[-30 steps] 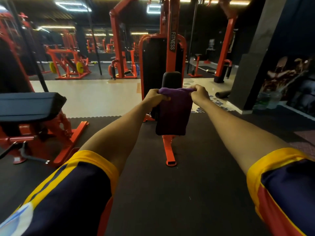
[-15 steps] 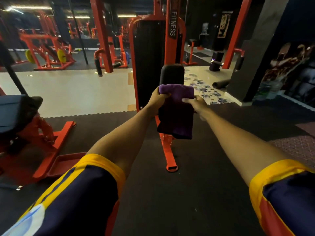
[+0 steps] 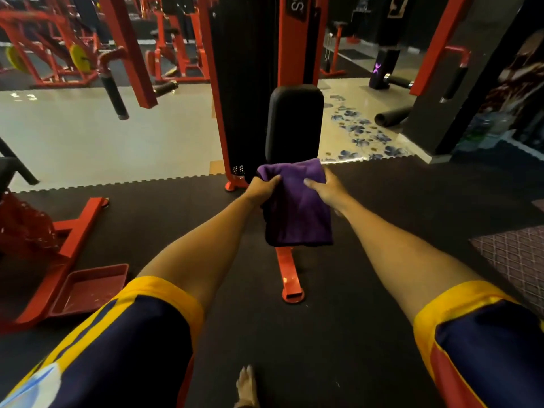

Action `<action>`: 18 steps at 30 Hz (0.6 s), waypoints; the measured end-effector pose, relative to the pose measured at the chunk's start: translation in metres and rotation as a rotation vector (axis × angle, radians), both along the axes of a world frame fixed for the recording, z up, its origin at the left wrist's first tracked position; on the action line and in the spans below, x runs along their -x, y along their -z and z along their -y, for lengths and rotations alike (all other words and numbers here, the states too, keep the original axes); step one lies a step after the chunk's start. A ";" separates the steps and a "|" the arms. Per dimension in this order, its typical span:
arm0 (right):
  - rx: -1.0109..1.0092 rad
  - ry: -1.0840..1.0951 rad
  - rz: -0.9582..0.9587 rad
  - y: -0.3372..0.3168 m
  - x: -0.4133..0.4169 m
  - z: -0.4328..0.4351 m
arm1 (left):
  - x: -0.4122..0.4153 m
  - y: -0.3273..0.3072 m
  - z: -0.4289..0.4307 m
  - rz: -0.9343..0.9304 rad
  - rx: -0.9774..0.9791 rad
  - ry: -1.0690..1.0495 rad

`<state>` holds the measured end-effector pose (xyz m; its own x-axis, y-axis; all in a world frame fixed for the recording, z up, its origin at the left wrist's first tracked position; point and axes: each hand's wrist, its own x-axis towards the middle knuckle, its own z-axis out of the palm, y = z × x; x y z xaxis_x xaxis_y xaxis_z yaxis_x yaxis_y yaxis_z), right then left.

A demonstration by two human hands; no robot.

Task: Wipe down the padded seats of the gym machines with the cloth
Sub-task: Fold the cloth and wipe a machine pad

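**Purple cloth held over the machine seat by both hands**

The black padded seat [image 3: 267,223] is almost fully hidden under the folded purple cloth [image 3: 298,207]; only a dark strip shows at the seat's left edge. The fingers of both hands are hidden behind the cloth, so only the thumbs can be seen. The orange machine frame [image 3: 297,39] is cut off at the top. One bare foot [image 3: 245,385] is cut by the bottom edge.

The cloth lies with its long axis from far to near, along the seat and in line with the orange base rail [image 3: 288,267]. Its far edge sits at the foot of the upright black padded backrest [image 3: 293,122], and its near edge reaches the seat's near edge.

The cloth looks soft and thick, with a rounded fold at the far edge, and it is darker toward the near edge.

The left hand [image 3: 263,188] grips the cloth's far left corner with the thumb lying on top. The right hand [image 3: 323,189] grips the right edge in the same way, its thumb pointing left across the fabric.
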<state>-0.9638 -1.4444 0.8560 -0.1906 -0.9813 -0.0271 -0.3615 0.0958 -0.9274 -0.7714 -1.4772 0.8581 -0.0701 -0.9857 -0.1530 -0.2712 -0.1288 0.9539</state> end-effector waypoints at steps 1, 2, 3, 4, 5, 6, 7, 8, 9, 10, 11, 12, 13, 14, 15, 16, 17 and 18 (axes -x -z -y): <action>-0.027 -0.022 -0.010 0.014 0.007 0.023 | 0.007 0.015 0.019 0.017 -0.034 0.004; -0.053 -0.043 -0.029 0.025 0.011 0.040 | 0.013 0.030 0.036 0.046 -0.050 0.011; -0.068 -0.051 -0.052 0.033 0.014 0.055 | 0.018 0.042 0.051 0.066 -0.062 0.020; -0.082 -0.048 -0.078 0.038 0.015 0.063 | 0.022 0.054 0.063 0.073 -0.061 0.024; -0.100 -0.038 -0.094 0.049 0.018 0.080 | 0.028 0.068 0.081 0.067 -0.075 0.026; -0.124 -0.027 -0.117 0.055 0.020 0.088 | 0.031 0.075 0.091 0.071 -0.077 0.024; -0.162 -0.016 -0.139 0.066 0.025 0.103 | 0.036 0.087 0.106 0.066 -0.103 0.012; -0.200 -0.002 -0.157 0.074 0.029 0.114 | 0.038 0.094 0.117 0.058 -0.131 0.007; -0.232 0.020 -0.174 0.082 0.034 0.129 | 0.041 0.100 0.131 0.053 -0.164 0.001; -0.258 0.044 -0.191 0.088 0.039 0.137 | 0.043 0.107 0.141 0.052 -0.185 0.002; -0.278 0.059 -0.209 0.093 0.043 0.141 | 0.045 0.114 0.151 0.068 -0.193 0.005; -0.303 0.063 -0.220 0.100 0.049 0.147 | 0.047 0.122 0.163 0.088 -0.201 0.011; -0.331 0.062 -0.240 0.109 0.057 0.156 | 0.051 0.135 0.178 0.120 -0.212 0.020; -0.373 0.053 -0.253 0.119 0.066 0.165 | 0.057 0.148 0.192 0.141 -0.235 0.030; -0.415 0.037 -0.264 0.128 0.071 0.168 | 0.059 0.157 0.196 0.168 -0.256 0.039; -0.453 0.024 -0.267 0.138 0.080 0.179 | 0.065 0.168 0.208 0.177 -0.279 0.045; -0.477 0.017 -0.263 0.145 0.086 0.186 | 0.070 0.176 0.214 0.187 -0.295 0.045; -0.486 0.012 -0.260 0.151 0.091 0.195 | 0.074 0.181 0.219 0.189 -0.304 0.039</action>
<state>-1.0545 -1.6397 0.7054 -0.2626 -0.8652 -0.4272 -0.5694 0.4964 -0.6553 -0.8457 -1.6961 0.6768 -0.0489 -0.8902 -0.4529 -0.4495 -0.3853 0.8059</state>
